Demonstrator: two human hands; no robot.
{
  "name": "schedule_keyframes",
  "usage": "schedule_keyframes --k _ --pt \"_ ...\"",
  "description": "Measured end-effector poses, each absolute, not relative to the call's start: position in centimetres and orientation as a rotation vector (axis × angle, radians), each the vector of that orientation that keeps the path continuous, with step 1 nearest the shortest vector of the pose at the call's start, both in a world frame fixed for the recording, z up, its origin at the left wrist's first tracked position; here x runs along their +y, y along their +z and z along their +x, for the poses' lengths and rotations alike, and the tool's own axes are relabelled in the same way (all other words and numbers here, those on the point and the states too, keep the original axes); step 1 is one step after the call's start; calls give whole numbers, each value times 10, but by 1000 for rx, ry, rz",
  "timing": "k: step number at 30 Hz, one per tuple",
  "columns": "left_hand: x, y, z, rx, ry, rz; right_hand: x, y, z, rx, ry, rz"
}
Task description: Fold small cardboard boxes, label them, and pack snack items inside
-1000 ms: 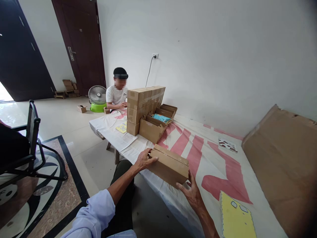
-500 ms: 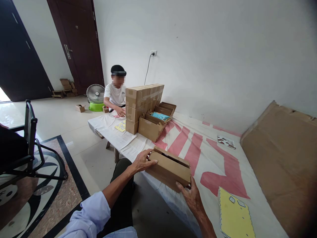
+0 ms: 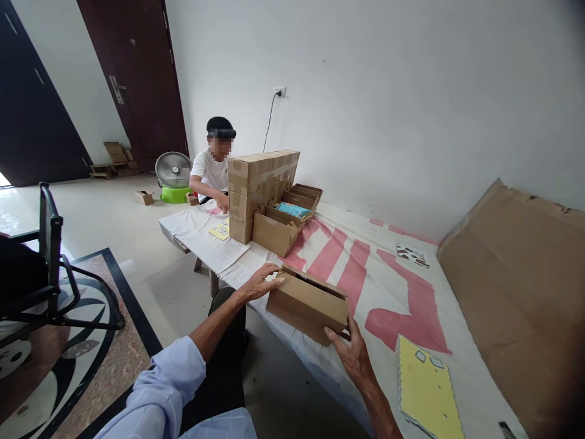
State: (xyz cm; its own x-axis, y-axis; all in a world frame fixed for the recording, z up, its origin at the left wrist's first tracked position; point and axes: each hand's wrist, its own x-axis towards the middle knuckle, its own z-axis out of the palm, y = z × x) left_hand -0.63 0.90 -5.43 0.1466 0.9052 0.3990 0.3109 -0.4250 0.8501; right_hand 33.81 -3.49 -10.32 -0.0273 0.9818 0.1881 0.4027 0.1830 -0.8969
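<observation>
A long brown cardboard box is held between my two hands at the near edge of the cloth-covered table. A dark gap shows along its top, by the far side. My left hand grips its left end, thumb on the top face. At the right end, my right hand has its thumb on the near lower corner and its fingers round the end face. What lies inside the box cannot be seen.
Stacked taped boxes stand farther back, beside open boxes, one with a blue packet. A co-worker sits behind them. A yellow card lies right. A cardboard sheet leans against the wall. A folding chair stands left.
The view has shifted slightly. Both hands still hold the box in nearly the same place. The co-worker's arm behind the stack has moved a little.
</observation>
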Motion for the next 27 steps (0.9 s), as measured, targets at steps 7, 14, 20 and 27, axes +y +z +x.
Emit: schedule_keyframes --k 7,14,20,27 --pt "19 -50 -8 1253 1211 1837 -39 -96 339 -1577 781 -1331" --pt "14 -58 -8 1258 1224 1745 -39 -93 339 -1580 754 -1289" --pt "9 -58 -7 1275 1213 1730 -34 -87 335 -1559 735 -1264" --pt "-6 -62 1 1342 1383 1665 -33 -68 328 -1646 528 -1275"
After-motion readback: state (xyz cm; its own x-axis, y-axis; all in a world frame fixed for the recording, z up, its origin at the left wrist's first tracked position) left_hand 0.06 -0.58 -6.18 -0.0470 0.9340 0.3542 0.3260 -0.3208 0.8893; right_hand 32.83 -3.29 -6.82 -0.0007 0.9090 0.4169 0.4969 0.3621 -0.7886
